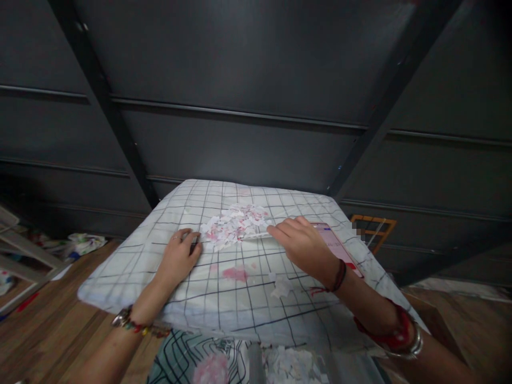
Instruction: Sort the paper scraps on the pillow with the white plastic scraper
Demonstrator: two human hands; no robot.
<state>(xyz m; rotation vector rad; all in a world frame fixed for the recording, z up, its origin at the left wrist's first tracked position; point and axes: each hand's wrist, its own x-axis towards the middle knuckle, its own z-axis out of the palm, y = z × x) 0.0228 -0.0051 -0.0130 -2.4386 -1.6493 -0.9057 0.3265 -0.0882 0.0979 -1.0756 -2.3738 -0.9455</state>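
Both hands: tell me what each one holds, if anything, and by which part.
The right hand holds a thin pale strip by its right end; its exact nature is unclear. The left hand, beside the paper scraps, holds nothing visible.

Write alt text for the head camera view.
A person's left hand rests beside a pile of paper scraps on a checked cloth; the right hand holds something thin and pale at the pile's near edge. A phone lies nearby.

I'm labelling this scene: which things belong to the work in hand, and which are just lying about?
Probably in use:
pale scraps, heaped by the left hand
thin pale strip at the right hand
container of scraps

Probably lying about:
phone
crumpled item on the floor
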